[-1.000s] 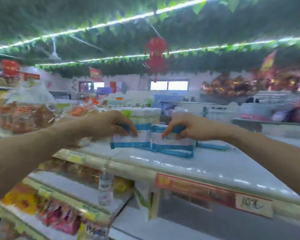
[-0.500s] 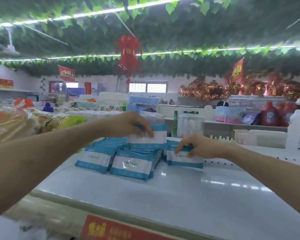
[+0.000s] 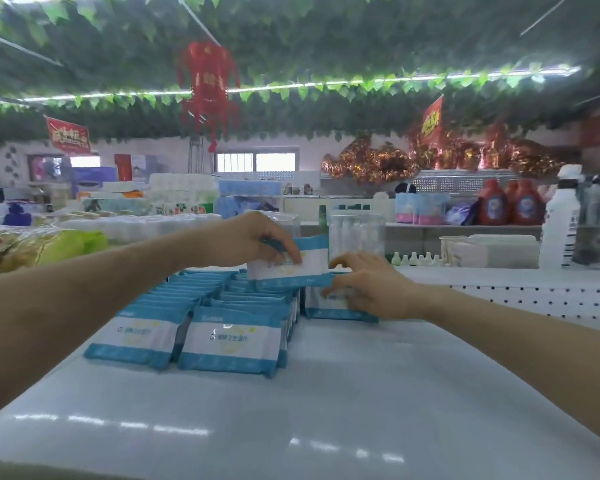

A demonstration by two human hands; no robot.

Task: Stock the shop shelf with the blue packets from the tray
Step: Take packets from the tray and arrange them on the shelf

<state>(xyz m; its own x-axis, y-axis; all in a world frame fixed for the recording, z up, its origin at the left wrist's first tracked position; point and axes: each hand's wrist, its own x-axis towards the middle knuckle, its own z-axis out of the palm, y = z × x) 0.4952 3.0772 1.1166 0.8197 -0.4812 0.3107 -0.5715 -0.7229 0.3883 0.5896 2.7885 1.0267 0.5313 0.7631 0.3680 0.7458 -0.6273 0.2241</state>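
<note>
Two rows of blue-and-white packets [image 3: 231, 341] stand packed on the white shelf top [image 3: 291, 410], running away from me. My left hand [image 3: 246, 242] pinches one packet [image 3: 309, 261] by its top edge and holds it upright above the far end of the right row. A third stack, just to the right, has a packet [image 3: 333, 311] at its front, and my right hand [image 3: 368, 287] grips that packet's top with curled fingers. No tray is in view.
Clear plastic jars [image 3: 357, 237] and small bottles [image 3: 416, 259] stand behind the packets. A white bottle [image 3: 561, 230] and a pegboard ledge [image 3: 534, 296] are at the right. Bagged goods [image 3: 32, 247] lie at the left. Bare shelf top lies in front.
The view has risen and closed in on the shelf top. My left hand has carried its packet right and slightly up. My right hand has set its packet down beside the rows.
</note>
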